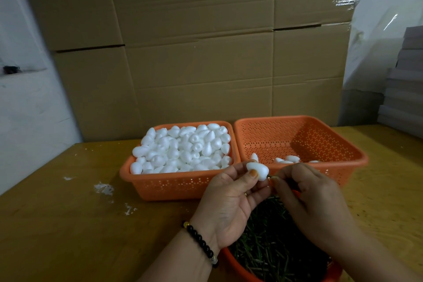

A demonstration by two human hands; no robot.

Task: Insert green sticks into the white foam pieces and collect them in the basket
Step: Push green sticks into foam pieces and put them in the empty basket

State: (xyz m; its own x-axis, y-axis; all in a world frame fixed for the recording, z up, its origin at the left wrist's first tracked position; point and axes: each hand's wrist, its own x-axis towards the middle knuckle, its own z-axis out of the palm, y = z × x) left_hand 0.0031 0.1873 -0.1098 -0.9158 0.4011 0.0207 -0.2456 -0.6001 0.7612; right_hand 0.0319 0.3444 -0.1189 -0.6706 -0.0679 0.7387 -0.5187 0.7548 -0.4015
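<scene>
The left hand [231, 199] pinches one white foam piece [258, 170] between thumb and fingertips, its narrow end pointing right and slightly down toward the right hand [309, 194]. That hand's grip is closed on a green stick [270, 177], of which only a short dark tip shows; the rest is hidden behind the fingers. The tip sits right at the foam's narrow end, so the stick's long axis seems to run left to right, roughly in line with the foam piece's own axis. Whether it has entered the foam I cannot tell.

The push should likely go leftward along that line, the left hand bracing. The collecting basket [343, 144], holding a few pieces, lies just beyond the hands, nearer the right one. The full foam basket [160, 183] stands to the left; the stick supply [274, 247] lies beneath the hands.
</scene>
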